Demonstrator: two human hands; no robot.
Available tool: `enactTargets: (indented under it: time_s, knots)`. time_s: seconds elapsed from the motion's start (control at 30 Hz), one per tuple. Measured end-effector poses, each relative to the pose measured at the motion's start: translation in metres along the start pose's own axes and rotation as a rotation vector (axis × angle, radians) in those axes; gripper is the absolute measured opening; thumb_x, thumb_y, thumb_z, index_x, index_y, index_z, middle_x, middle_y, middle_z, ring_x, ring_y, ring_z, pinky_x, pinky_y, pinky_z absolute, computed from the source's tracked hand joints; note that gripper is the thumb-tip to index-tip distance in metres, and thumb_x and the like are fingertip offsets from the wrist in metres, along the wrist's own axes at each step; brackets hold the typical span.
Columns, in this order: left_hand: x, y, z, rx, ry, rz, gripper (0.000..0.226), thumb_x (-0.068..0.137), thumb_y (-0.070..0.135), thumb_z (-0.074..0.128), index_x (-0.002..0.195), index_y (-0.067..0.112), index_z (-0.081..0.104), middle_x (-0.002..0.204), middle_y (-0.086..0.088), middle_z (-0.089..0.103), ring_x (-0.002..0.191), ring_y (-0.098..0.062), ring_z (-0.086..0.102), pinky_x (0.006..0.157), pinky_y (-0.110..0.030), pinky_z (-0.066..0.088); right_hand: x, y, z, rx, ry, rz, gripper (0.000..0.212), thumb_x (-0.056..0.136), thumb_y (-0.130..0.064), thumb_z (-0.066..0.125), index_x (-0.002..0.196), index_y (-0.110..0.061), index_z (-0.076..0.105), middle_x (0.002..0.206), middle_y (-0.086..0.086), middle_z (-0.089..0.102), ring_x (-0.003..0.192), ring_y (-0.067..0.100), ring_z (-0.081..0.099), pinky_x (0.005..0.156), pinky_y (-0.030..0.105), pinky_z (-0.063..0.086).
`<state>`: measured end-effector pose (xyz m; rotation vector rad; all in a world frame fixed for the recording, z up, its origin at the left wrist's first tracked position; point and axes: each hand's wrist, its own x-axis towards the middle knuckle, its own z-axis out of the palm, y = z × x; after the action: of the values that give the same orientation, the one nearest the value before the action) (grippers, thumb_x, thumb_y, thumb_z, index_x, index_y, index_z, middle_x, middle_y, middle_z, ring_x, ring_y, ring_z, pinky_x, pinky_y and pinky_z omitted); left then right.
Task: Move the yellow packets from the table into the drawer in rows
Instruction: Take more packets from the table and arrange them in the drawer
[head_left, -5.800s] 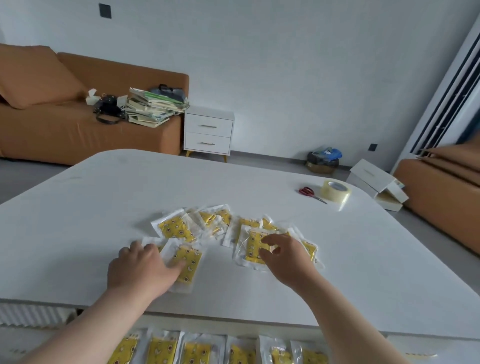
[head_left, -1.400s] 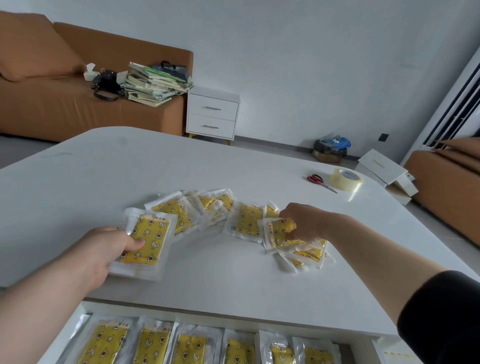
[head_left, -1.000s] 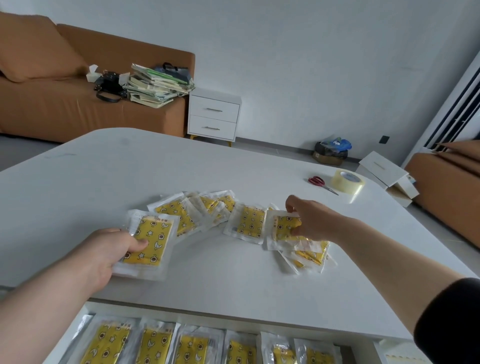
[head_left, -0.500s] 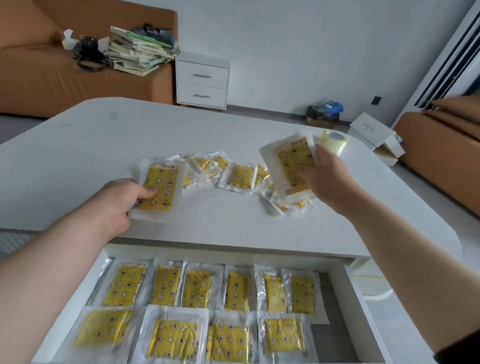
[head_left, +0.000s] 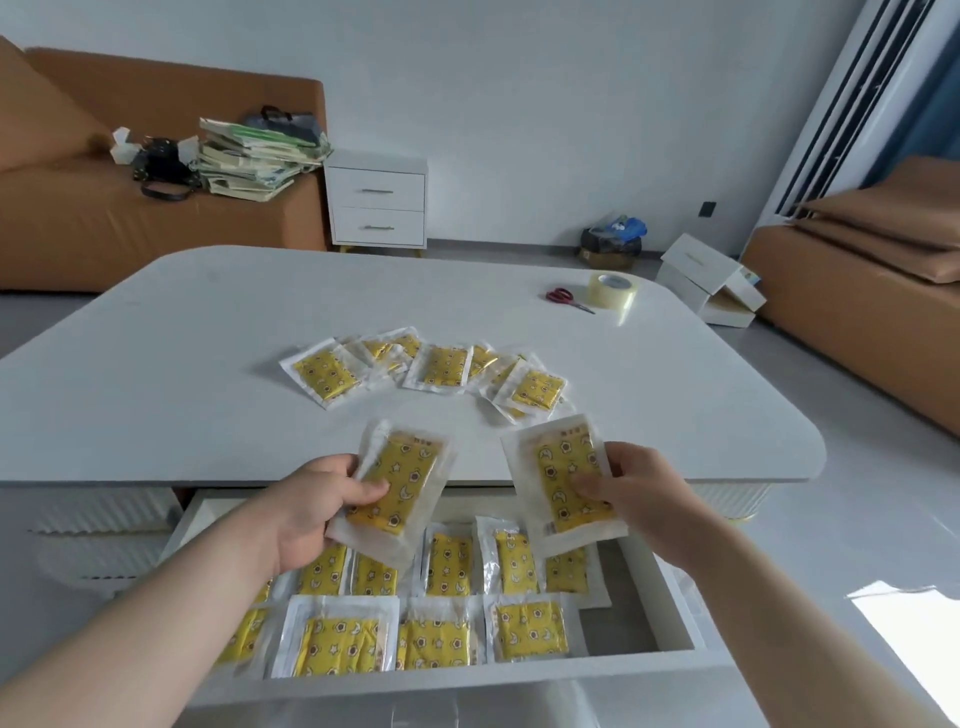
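**both hands over the open drawer, one packet each**

both forearms come in from the bottom corners and converge above the drawer (head_left: 670, 613), which is pulled out under the near edge of the table (head_left: 208, 338).

left hand (head_left: 311, 512): thumb on top of the left packet (head_left: 400, 483), fingers curled under it, pinching its lower left part. the packet's top leans right.

right hand (head_left: 639, 493): thumb across the front of the right packet (head_left: 566, 478), fingers behind its right edge. the packet's top leans slightly left.

both packets are in the air over the drawer's back row, apart from each other.

drawer packets (head_left: 447, 566) lie in two rows. loose packets (head_left: 441, 364) overlap in an arc mid-table. scissors (head_left: 563, 297) and tape roll (head_left: 612, 291) sit side by side at the far right.

hard to see: the left forearm covers the left end of both rows, and the held packets cover part of the back row, so no count. the fingers behind the packets are hidden. can't tell if the left packet is a single one.
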<state>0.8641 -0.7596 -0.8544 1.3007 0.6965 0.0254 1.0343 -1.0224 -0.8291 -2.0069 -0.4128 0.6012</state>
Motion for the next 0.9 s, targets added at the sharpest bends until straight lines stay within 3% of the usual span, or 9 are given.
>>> enactTargets:
  time_s: [0.17, 0.33, 0.43, 0.57, 0.73, 0.9]
  knots:
    - [0.022, -0.016, 0.009, 0.219, -0.128, -0.029, 0.029, 0.084, -0.011, 0.063, 0.11, 0.001, 0.062, 0.104, -0.017, 0.073, 0.092, -0.032, 0.071, 0.072, -0.037, 0.061, 0.013, 0.012, -0.013, -0.109, -0.069, 0.005, 0.015, 0.081, -0.012, 0.078, 0.096, -0.016, 0.076, 0.087, 0.0, 0.079, 0.081, 0.02, 0.075, 0.085, 0.04, 0.06]
    - [0.054, -0.044, 0.036, 0.768, -0.237, -0.02, 0.024, 0.079, -0.003, 0.075, 0.086, 0.017, 0.062, 0.082, 0.002, 0.068, 0.07, -0.01, 0.068, 0.06, -0.018, 0.052, 0.029, 0.034, -0.01, -0.305, -0.127, 0.07, 0.015, 0.077, -0.015, 0.081, 0.09, -0.02, 0.075, 0.087, 0.001, 0.077, 0.084, 0.02, 0.073, 0.085, 0.039, 0.059]
    - [0.066, -0.062, 0.045, 1.066, -0.283, -0.064, 0.03, 0.079, 0.009, 0.077, 0.102, 0.023, 0.064, 0.094, 0.007, 0.066, 0.082, -0.009, 0.064, 0.066, -0.019, 0.05, 0.038, 0.044, -0.01, -0.356, -0.156, 0.105, 0.016, 0.076, -0.014, 0.082, 0.09, -0.02, 0.076, 0.088, -0.001, 0.077, 0.085, 0.019, 0.073, 0.088, 0.041, 0.059]
    - [0.078, -0.077, 0.057, 1.246, -0.337, -0.123, 0.059, 0.083, 0.014, 0.074, 0.137, 0.019, 0.05, 0.12, 0.001, 0.062, 0.097, -0.014, 0.059, 0.074, -0.023, 0.046, 0.046, 0.052, -0.009, -0.445, -0.204, 0.119, 0.018, 0.077, -0.02, 0.082, 0.093, -0.025, 0.076, 0.089, -0.006, 0.077, 0.085, 0.015, 0.073, 0.088, 0.038, 0.059]
    - [0.085, -0.094, 0.063, 1.294, -0.352, -0.143, 0.068, 0.085, 0.014, 0.072, 0.145, 0.017, 0.041, 0.148, -0.004, 0.045, 0.13, -0.023, 0.048, 0.1, -0.03, 0.042, 0.053, 0.055, -0.005, -0.486, -0.227, 0.109, 0.019, 0.075, -0.022, 0.083, 0.092, -0.025, 0.075, 0.091, -0.005, 0.076, 0.088, 0.016, 0.072, 0.09, 0.039, 0.058]
    - [0.087, -0.099, 0.063, 1.322, -0.374, -0.12, 0.067, 0.084, 0.014, 0.073, 0.144, 0.015, 0.042, 0.145, -0.006, 0.047, 0.128, -0.023, 0.049, 0.094, -0.026, 0.042, 0.058, 0.055, -0.004, -0.501, -0.238, 0.086, 0.018, 0.077, -0.021, 0.081, 0.093, -0.025, 0.074, 0.091, -0.006, 0.075, 0.087, 0.014, 0.071, 0.089, 0.037, 0.058]
